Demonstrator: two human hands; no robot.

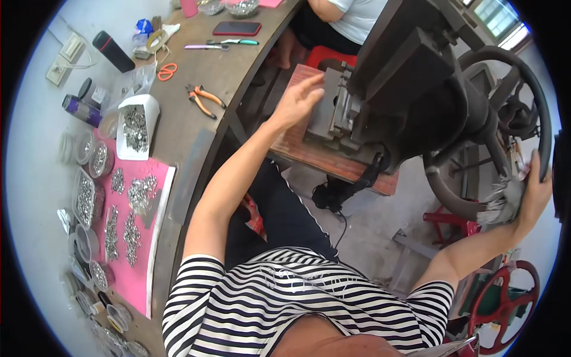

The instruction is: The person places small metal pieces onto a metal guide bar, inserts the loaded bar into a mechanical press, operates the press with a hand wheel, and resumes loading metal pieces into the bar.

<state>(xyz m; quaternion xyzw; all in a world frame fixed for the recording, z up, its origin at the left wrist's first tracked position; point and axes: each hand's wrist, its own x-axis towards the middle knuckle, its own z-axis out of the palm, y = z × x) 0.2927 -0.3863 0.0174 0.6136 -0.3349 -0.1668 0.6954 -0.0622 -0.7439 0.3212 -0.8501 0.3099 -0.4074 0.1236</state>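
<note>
A dark, heavy hand press [404, 89] stands in front of me on a reddish wooden board [291, 140]. My left hand [300, 102] is beside the small metal die [344, 110] at the foot of the press, fingers stretched toward it and slightly apart. I make out nothing held in them. Far to the right, my right hand [537, 190] is closed on the rim of the press's big handwheel [437, 187]. Grey cloth strips [502, 199] are wrapped round the rim next to that hand.
The bench [196, 143] at left carries orange-handled cutters [205, 100], orange scissors [167, 72], a phone [237, 28] and a white tub [147, 128] of metal parts. More small parts lie on a pink sheet [156, 238]. Another person [357, 18] sits beyond; a red handwheel [505, 306] is lower right.
</note>
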